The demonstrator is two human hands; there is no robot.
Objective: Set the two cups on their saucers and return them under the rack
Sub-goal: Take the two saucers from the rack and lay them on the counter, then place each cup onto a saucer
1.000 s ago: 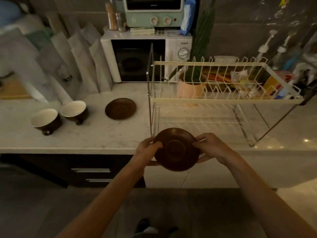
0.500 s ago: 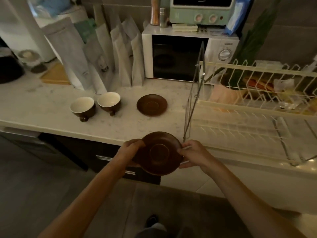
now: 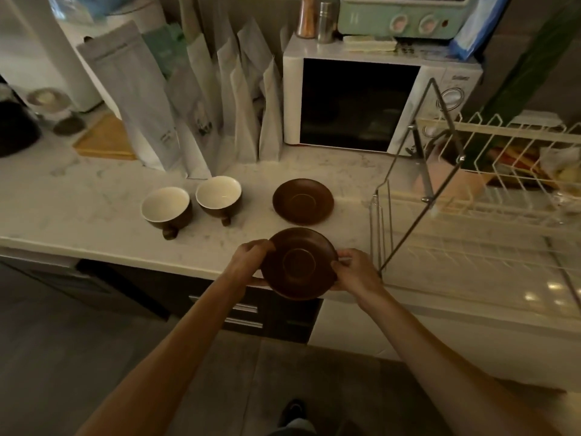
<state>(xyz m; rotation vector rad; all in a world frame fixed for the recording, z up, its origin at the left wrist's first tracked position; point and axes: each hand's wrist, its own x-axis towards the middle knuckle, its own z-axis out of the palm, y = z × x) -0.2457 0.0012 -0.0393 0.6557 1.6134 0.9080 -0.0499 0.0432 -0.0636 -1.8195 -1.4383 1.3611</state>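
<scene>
I hold a brown saucer [image 3: 298,264] at the counter's front edge, my left hand [image 3: 250,258] on its left rim and my right hand [image 3: 355,270] on its right rim. A second brown saucer [image 3: 302,200] lies flat on the marble counter just behind it. Two brown cups with cream insides stand side by side to the left: the left cup [image 3: 166,209] and the right cup [image 3: 219,196], both upright and off the saucers. The cream wire dish rack [image 3: 490,171] stands at the right.
A white microwave [image 3: 374,102] with a green toaster oven [image 3: 405,14] on top stands at the back. Several paper bags [image 3: 201,114] lean against the wall behind the cups. A wooden board [image 3: 105,141] lies at the left. Dark drawers [image 3: 242,313] sit below the counter.
The saucer in both hands has come out from the rack's front toward the left, and now sits in front of the other saucer. My view has swung left with it.
</scene>
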